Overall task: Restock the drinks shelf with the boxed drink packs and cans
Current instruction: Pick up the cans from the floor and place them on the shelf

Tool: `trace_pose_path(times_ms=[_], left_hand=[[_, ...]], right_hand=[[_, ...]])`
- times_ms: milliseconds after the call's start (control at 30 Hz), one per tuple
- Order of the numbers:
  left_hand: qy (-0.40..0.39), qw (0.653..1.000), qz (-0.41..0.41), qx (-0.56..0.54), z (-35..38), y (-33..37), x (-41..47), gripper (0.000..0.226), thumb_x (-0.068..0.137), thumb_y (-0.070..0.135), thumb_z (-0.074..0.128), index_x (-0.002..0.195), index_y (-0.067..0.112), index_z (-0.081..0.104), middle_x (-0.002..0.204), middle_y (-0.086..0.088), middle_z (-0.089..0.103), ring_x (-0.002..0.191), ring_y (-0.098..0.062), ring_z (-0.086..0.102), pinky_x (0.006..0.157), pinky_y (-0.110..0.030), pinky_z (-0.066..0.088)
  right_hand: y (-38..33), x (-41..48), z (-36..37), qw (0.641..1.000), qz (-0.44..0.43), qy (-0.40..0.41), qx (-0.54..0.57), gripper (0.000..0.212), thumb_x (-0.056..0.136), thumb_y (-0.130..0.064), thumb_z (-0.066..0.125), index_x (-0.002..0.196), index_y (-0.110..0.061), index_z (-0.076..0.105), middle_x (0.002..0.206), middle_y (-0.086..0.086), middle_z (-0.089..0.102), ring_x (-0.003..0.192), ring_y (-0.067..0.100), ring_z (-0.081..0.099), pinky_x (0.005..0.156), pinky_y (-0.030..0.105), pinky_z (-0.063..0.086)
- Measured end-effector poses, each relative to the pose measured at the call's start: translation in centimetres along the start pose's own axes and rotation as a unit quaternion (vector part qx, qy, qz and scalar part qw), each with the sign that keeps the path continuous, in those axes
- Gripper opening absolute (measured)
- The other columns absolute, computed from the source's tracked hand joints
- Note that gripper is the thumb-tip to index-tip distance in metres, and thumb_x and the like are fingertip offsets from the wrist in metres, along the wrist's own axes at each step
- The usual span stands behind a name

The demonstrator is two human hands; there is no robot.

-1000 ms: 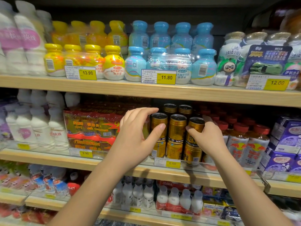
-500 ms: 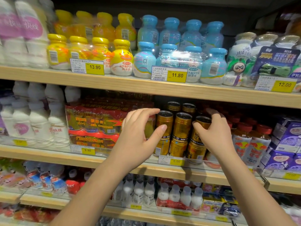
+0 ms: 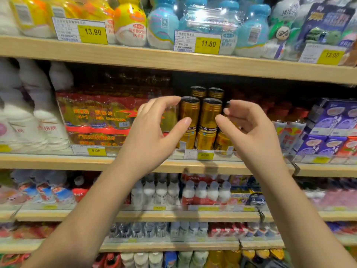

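Shrink-wrapped pack [image 3: 100, 117] sits left on mid shelf [image 3: 58, 161]. Left hand [image 3: 152, 132]: thumb & fingers spread in a C, thumb tip by the gold cans [image 3: 210, 113], stacked two-high beside the pack. Right hand [image 3: 251, 124]: fingers loosely curled, gripping nothing. Cans prob. stiff, smooth, heavyish (stack looks tippy), so grip sidewall, mid-body.

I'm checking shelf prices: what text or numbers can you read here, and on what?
"13.90": left top-shelf tag
"11.80": middle top-shelf tag
"12.00": right top-shelf tag
"4+1": wrapped pack
"9.90": tag beneath that pack
Too blurred: the tag under the gold cans, and all fine print.
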State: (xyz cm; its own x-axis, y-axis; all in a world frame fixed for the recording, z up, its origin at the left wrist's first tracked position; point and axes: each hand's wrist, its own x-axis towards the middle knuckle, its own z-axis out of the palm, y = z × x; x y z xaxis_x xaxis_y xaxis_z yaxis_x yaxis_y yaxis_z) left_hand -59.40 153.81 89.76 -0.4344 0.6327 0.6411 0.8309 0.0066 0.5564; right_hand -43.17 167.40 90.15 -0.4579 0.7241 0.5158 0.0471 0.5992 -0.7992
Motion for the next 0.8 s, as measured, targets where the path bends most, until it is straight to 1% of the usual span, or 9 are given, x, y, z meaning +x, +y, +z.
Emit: trace_pose_path(times_ms=[67, 133, 233, 367, 433, 533, 600, 700, 800], left_hand=[[0.004, 1.0, -0.017, -0.017, -0.7, 0.3, -1.5, 0.046, 0.096, 0.044, 0.06, 0.139, 0.03, 0.052, 0.134, 0.019, 0.053, 0.129, 0.002, 0.045, 0.102, -0.013, 0.035], [0.018, 0.999, -0.028, -0.028, -1.7, 0.7, -2.8, 0.046, 0.095, 0.044, 0.062, 0.138, 0.029, 0.053, 0.133, 0.018, 0.055, 0.127, 0.004, 0.047, 0.102, -0.012, 0.039], [0.043, 0.998, -0.047, -0.029, -3.1, 1.7, -4.7, 0.045, 0.095, 0.045, 0.063, 0.136, 0.029, 0.055, 0.131, 0.017, 0.057, 0.124, 0.005, 0.051, 0.106, -0.023, 0.043], [0.06, 0.995, -0.072, -0.028, -4.8, 3.5, -7.9, 0.044, 0.094, 0.046, 0.063, 0.134, 0.029, 0.055, 0.13, 0.014, 0.06, 0.124, 0.002, 0.054, 0.107, -0.035, 0.046], [0.061, 0.994, -0.085, -0.021, -5.6, 4.3, -9.9, 0.046, 0.092, 0.048, 0.063, 0.134, 0.029, 0.055, 0.131, 0.013, 0.06, 0.125, 0.001, 0.054, 0.108, -0.036, 0.046], [0.056, 0.992, -0.114, 0.002, -7.0, 5.4, -12.9, 0.043, 0.094, 0.044, 0.064, 0.134, 0.029, 0.055, 0.131, 0.015, 0.06, 0.125, 0.004, 0.053, 0.108, -0.033, 0.045], [0.057, 0.989, -0.137, 0.005, -8.0, 5.9, -14.6, 0.041, 0.095, 0.041, 0.064, 0.134, 0.03, 0.055, 0.13, 0.017, 0.059, 0.124, 0.007, 0.052, 0.107, -0.031, 0.045], [0.063, 0.985, -0.159, 0.01, -9.5, 6.5, -16.4, 0.041, 0.095, 0.042, 0.064, 0.133, 0.033, 0.055, 0.128, 0.022, 0.058, 0.123, 0.009, 0.052, 0.106, -0.028, 0.046], [0.068, 0.983, -0.172, 0.002, -10.8, 6.3, -17.7, 0.043, 0.094, 0.045, 0.063, 0.135, 0.033, 0.054, 0.13, 0.022, 0.058, 0.123, 0.008, 0.052, 0.106, -0.032, 0.048]], right_hand=[[-0.9, -1.8, 0.1, 0.999, -0.003, -0.012, 0.043, 0.046, 0.09, -0.035, 0.076, 0.133, -0.029, 0.061, 0.116, -0.012, 0.07, 0.106, -0.004, 0.066, 0.09, 0.013, 0.053], [-1.9, -3.4, 0.4, 0.997, -0.011, -0.032, 0.071, 0.044, 0.09, -0.033, 0.076, 0.131, -0.029, 0.062, 0.113, -0.01, 0.071, 0.105, 0.0, 0.068, 0.089, 0.016, 0.055], [-3.3, -5.5, 0.7, 0.992, -0.023, -0.064, 0.11, 0.044, 0.09, -0.032, 0.077, 0.131, -0.028, 0.062, 0.112, -0.009, 0.071, 0.104, 0.002, 0.068, 0.087, 0.016, 0.055], [-4.3, -8.2, 1.0, 0.984, -0.022, -0.099, 0.147, 0.043, 0.089, -0.031, 0.078, 0.129, -0.027, 0.063, 0.111, -0.008, 0.072, 0.1, 0.002, 0.069, 0.085, 0.02, 0.057], [-4.6, -9.6, 1.1, 0.979, -0.021, -0.119, 0.162, 0.042, 0.089, -0.031, 0.078, 0.128, -0.028, 0.063, 0.111, -0.009, 0.072, 0.099, 0.002, 0.068, 0.082, 0.016, 0.056], [-4.8, -11.7, 1.3, 0.971, -0.013, -0.146, 0.188, 0.041, 0.089, -0.029, 0.078, 0.127, -0.026, 0.063, 0.113, -0.006, 0.071, 0.098, 0.001, 0.068, 0.078, 0.013, 0.054], [-4.9, -13.1, 1.5, 0.964, 0.001, -0.16, 0.211, 0.04, 0.089, -0.028, 0.078, 0.126, -0.026, 0.063, 0.114, -0.003, 0.07, 0.097, 0.004, 0.069, 0.078, 0.013, 0.054], [-5.3, -15.2, 1.9, 0.956, 0.015, -0.189, 0.225, 0.042, 0.088, -0.031, 0.078, 0.127, -0.03, 0.062, 0.116, -0.009, 0.07, 0.1, 0.003, 0.069, 0.081, 0.014, 0.055], [-5.9, -16.6, 2.8, 0.956, 0.014, -0.199, 0.217, 0.042, 0.087, -0.034, 0.078, 0.127, -0.034, 0.063, 0.114, -0.012, 0.07, 0.102, 0.002, 0.069, 0.082, 0.016, 0.056]])
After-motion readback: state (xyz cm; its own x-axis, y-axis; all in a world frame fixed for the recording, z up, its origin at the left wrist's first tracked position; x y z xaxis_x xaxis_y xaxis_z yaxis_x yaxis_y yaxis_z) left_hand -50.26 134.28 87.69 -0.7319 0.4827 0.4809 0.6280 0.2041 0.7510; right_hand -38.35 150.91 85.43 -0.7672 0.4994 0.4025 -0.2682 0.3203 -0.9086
